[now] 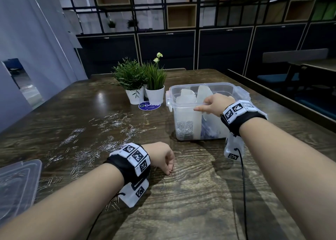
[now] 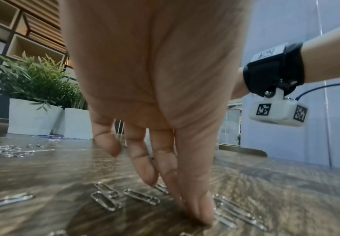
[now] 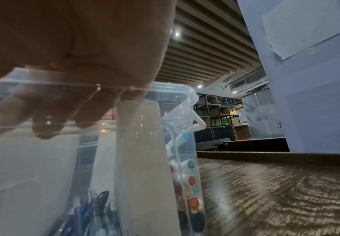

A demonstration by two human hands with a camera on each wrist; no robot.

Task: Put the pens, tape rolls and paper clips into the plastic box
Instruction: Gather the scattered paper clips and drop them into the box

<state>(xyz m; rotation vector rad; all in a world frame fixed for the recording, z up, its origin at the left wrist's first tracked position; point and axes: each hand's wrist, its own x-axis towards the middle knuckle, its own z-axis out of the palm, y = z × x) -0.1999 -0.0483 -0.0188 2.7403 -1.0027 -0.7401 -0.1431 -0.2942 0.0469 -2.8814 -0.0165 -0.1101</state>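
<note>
The left hand (image 1: 162, 158) is reaching down to the tabletop (image 1: 190, 203), its fingers (image 2: 197, 212) pointing downward with the tips pressing on the wood among a few loose paper clips (image 2: 140, 196). Whether a clip is actually being pinched between the tips cannot be told from either view. Many more paper clips (image 1: 101, 136) are lying scattered across the tabletop to the left of that hand, well apart from the plastic box (image 1: 198, 130).

The right hand (image 1: 214, 104) is gripping the near rim of the plastic box, with the thumb lying along the outside and the fingers (image 3: 50, 115) curling over the edge into the interior (seen through the clear wall in the right wrist view). The box is standing upright and lidless on the right part of the tabletop. Inside it, a heap of paper clips (image 1: 183, 128) is sitting in the left compartment, pens (image 3: 92, 212) are standing in a middle one, and round coloured caps (image 3: 191, 188) are stacked against the wall.

A clear lid (image 1: 16, 183) is lying at the left edge, and two potted plants (image 1: 143, 83) are standing just beyond the box.
</note>
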